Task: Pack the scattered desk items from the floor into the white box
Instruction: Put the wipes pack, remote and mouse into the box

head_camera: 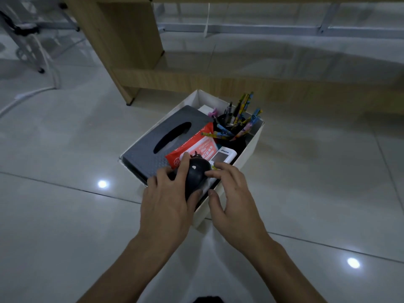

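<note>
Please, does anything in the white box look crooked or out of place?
Only slightly: the orange-red wipes packet lies tilted, propped on the dark grey tissue box inside the white box. Nothing looks spilled or damaged.

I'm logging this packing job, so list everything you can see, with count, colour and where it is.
white box: one, white, on the floor in front of the desk
tissue box: one, dark grey, in the box's left side
wipes pack: one, red and white, in the box, lying partly on the tissue box
remote: one, white, in the box beside the wipes
pen holder: one, black, far right corner, full of pens and colourful clips
round black object: one, black with a white spot, at the box's near end
desk: one, wooden, behind the box
floor: glossy pale tiles
left hand: gripping the round black object
right hand: open, fingertips touching that object
</note>
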